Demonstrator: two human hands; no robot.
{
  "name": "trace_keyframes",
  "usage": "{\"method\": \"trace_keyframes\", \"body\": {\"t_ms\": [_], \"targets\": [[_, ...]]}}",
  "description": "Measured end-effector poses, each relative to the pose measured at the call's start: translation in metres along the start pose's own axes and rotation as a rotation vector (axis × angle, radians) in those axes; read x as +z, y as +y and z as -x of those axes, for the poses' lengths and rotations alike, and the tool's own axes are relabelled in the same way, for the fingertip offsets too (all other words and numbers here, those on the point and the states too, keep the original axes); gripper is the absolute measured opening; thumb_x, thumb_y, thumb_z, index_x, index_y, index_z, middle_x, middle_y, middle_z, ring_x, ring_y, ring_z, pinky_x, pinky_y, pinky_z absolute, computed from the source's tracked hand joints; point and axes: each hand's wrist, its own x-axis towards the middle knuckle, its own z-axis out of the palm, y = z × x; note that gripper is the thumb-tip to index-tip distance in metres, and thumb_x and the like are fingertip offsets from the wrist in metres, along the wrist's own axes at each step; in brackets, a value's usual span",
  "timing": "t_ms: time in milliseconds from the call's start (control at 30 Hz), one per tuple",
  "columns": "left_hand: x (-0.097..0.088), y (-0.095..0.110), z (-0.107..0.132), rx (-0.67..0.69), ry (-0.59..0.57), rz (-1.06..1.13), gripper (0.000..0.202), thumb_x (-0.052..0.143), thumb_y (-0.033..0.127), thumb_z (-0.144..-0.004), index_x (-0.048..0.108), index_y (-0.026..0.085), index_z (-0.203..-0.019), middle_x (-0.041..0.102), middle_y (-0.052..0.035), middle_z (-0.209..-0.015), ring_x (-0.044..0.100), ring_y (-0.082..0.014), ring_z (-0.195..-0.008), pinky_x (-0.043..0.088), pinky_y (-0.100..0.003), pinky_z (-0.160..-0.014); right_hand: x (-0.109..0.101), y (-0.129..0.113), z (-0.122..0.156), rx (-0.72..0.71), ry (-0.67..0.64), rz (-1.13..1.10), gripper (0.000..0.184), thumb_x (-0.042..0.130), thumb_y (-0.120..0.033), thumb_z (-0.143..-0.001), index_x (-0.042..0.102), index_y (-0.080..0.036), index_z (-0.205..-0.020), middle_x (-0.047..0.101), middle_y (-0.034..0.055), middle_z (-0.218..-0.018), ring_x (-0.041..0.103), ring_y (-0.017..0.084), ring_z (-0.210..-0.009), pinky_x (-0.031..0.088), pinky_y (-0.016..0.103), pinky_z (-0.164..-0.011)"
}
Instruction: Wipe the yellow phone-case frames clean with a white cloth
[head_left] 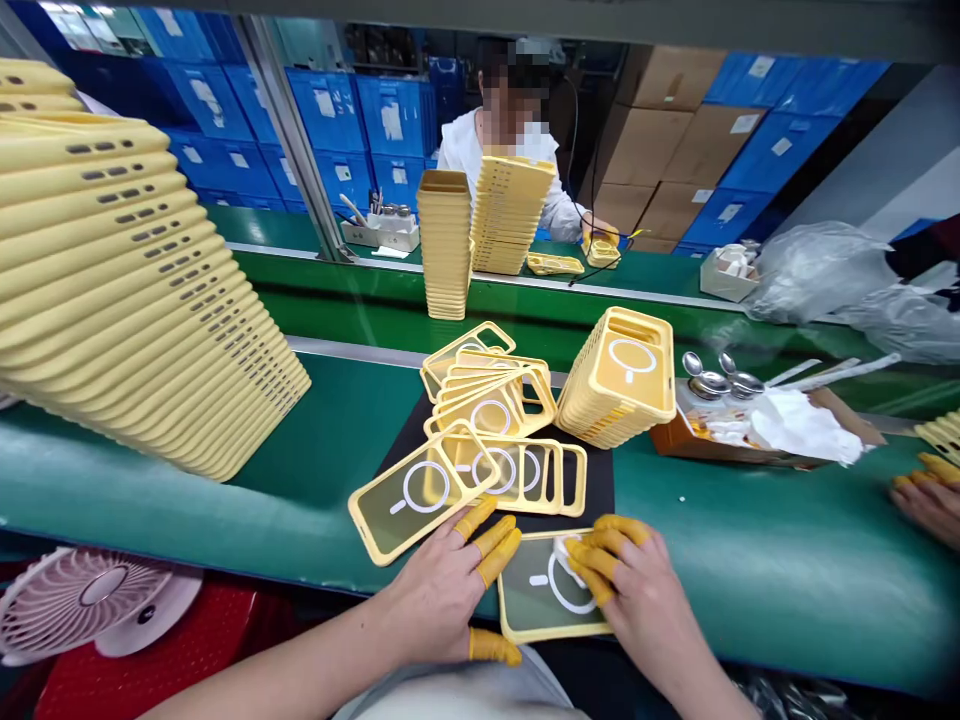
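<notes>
My left hand has its fingers spread, grasping nothing, beside the nearest yellow case; whether they touch it I can't tell. That case lies at the tabletop's front edge, its right end under my right hand, whose fingers pinch a white wipe against it. I judge this wiping; the next move calls for light pressure.

There's one camera here, worn on the person's head, looking forward and down over the near edge of the bench. It sits close enough that the left hand and right hand come in large from the bottom of the view, which runs wide and deep, past a co-worker across the way to blue boxes behind.
</notes>
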Motion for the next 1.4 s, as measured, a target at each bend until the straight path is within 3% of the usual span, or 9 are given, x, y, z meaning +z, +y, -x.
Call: {"method": "trace_keyframes", "body": {"t_ms": [133,267,533,700,867,967,1067,1233,1400], "targets": [[0.01,0.009,-0.005,-0.027,0.111,0.018,0.088,0.055,0.067,-0.074,0.037,0.006,-0.134,0.058,-0.0187,-0.119,0.037,-0.0384,-0.126,0.033,-0.052,-0.103,0.013,-0.022,-0.011,-0.124,-0.07,-0.177,0.019,0.049,-0.015,-0.085,0.065,-0.025,-0.09,0.064,-0.0007,-0.083,0.051,0.016,-0.086,0.034,0.039,-0.088],[0.009,0.012,-0.007,-0.031,0.104,0.046,0.09,0.057,0.066,-0.072,0.034,0.007,-0.135,0.059,-0.0179,-0.119,0.042,-0.0381,-0.122,0.033,-0.054,-0.103,-0.015,0.002,0.001,-0.226,-0.209,-0.082,0.013,0.057,-0.02,-0.084,0.064,-0.028,-0.091,0.066,-0.0027,-0.084,0.052,0.017,-0.092,0.032,0.039,-0.089],[0.01,0.01,-0.01,0.012,0.098,0.072,0.089,0.054,0.064,-0.076,0.024,0.008,-0.139,0.056,-0.0197,-0.121,0.046,-0.0348,-0.119,0.038,-0.048,-0.101,0.016,-0.015,-0.001,-0.046,0.059,-0.052,0.018,0.049,-0.011,-0.083,0.063,-0.021,-0.087,0.062,0.0034,-0.084,0.052,0.019,-0.087,0.035,0.042,-0.089],[0.011,0.007,-0.01,0.009,0.064,0.105,0.102,0.059,0.065,-0.072,0.009,0.008,-0.141,0.054,-0.0209,-0.122,0.046,-0.0345,-0.12,0.04,-0.046,-0.101,0.007,-0.003,0.006,0.03,0.095,0.131,0.014,0.054,-0.014,-0.081,0.062,-0.02,-0.09,0.062,0.0049,-0.085,0.05,0.022,-0.089,0.036,0.038,-0.078],[0.009,0.009,-0.011,0.001,0.078,0.109,0.097,0.057,0.06,-0.076,0.006,0.012,-0.142,0.057,-0.0185,-0.118,0.051,-0.0337,-0.116,0.043,-0.045,-0.098,0.002,-0.016,-0.008,-0.188,-0.113,-0.201,0.015,0.049,-0.016,-0.087,0.062,-0.025,-0.085,0.064,-0.0022,-0.083,0.052,0.015,-0.088,0.035,0.036,-0.086],[0.007,0.011,-0.012,0.006,0.075,0.099,0.098,0.057,0.059,-0.076,0.003,0.01,-0.142,0.055,-0.02,-0.121,0.049,-0.0346,-0.117,0.042,-0.046,-0.098,-0.01,-0.001,-0.001,-0.257,-0.179,-0.134,0.008,0.055,-0.025,-0.086,0.062,-0.027,-0.087,0.065,-0.0031,-0.082,0.053,0.016,-0.092,0.034,0.037,-0.088],[0.007,0.012,-0.011,-0.003,0.036,0.083,0.094,0.055,0.058,-0.077,0.01,0.007,-0.142,0.055,-0.0217,-0.121,0.049,-0.0353,-0.117,0.043,-0.047,-0.096,-0.012,0.014,0.008,-0.146,-0.089,0.02,0.01,0.056,-0.023,-0.085,0.063,-0.027,-0.091,0.065,0.0001,-0.084,0.053,0.019,-0.093,0.032,0.039,-0.087],[0.013,0.013,-0.009,0.026,0.051,0.02,0.065,0.051,0.054,-0.082,0.042,0.009,-0.128,0.059,-0.0193,-0.115,0.052,-0.0335,-0.113,0.043,-0.045,-0.097,0.024,-0.025,-0.002,0.067,0.184,-0.044,0.02,0.044,-0.014,-0.085,0.061,-0.021,-0.079,0.061,0.005,-0.081,0.051,0.021,-0.086,0.034,0.044,-0.088],[0.011,0.014,-0.009,0.073,0.04,-0.068,0.073,0.044,0.06,-0.084,0.033,0.01,-0.136,0.058,-0.0205,-0.119,0.053,-0.0328,-0.112,0.042,-0.044,-0.095,0.009,-0.003,0.02,0.232,0.134,0.029,0.013,0.055,-0.018,-0.082,0.066,-0.023,-0.086,0.064,0.0047,-0.085,0.052,0.024,-0.09,0.036,0.045,-0.083]]}}
